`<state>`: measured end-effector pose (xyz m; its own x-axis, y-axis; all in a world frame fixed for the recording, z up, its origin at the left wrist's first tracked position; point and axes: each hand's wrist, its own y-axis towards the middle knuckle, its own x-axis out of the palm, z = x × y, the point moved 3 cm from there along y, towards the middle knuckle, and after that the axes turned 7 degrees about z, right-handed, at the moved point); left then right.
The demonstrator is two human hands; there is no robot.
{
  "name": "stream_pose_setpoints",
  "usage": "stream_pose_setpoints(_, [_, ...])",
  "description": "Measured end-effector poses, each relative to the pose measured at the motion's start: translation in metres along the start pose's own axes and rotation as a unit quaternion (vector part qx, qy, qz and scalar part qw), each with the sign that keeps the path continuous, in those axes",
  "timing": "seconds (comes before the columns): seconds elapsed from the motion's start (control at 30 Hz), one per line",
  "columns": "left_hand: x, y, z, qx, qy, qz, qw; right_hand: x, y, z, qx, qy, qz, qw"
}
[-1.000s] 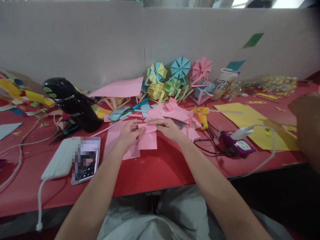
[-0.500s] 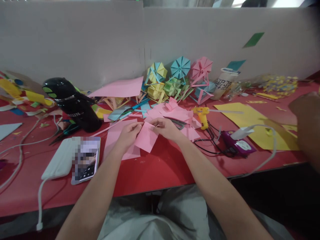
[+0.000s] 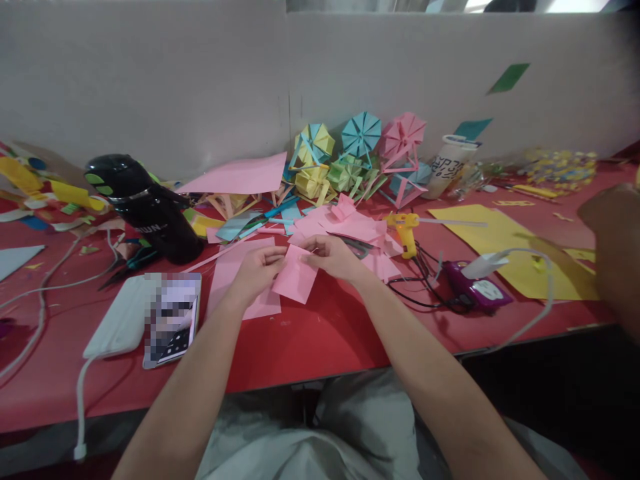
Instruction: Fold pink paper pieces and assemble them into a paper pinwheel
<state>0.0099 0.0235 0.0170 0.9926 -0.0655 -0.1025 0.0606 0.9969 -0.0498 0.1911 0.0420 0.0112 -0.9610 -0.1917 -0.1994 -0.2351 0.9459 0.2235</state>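
Observation:
Between my two hands a small sheet of pink paper (image 3: 296, 280) is held tilted above the red table. My left hand (image 3: 260, 267) is closed on its left upper edge. Thumb and fingers of my right hand (image 3: 333, 257) pinch the upper right edge. Under my left hand lies a larger pink sheet (image 3: 260, 310), flat on the table. Just beyond my hands is a pile of pink paper pieces (image 3: 357, 223), partly covering something dark.
A yellow glue gun (image 3: 406, 233) and a purple power socket (image 3: 477, 287) with cables lie right. Left are a black bottle (image 3: 155, 217), a phone (image 3: 175, 320) and a white power bank (image 3: 125, 317). Folded paper wheels (image 3: 361, 137) stand behind. Another person's arm (image 3: 617, 247) enters right.
The fingers of my left hand have shifted slightly along the edge of the pink paper, and the sheet has moved a little. Everything else stays nearly the same.

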Motion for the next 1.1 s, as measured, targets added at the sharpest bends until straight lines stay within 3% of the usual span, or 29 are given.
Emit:
stream_pose_setpoints(0.83, [0.0058, -0.0073, 0.0012, 0.027, 0.058, -0.047, 0.997, 0.0058, -0.0027, -0.0034, 0.02, 0.0, 0.018, 1.0])
stream_pose_setpoints(1.1, [0.0088, -0.0073, 0.0043, 0.023, 0.036, -0.05, 0.998, 0.0072, -0.0007, -0.0048, -0.019, 0.02, 0.046, 0.999])
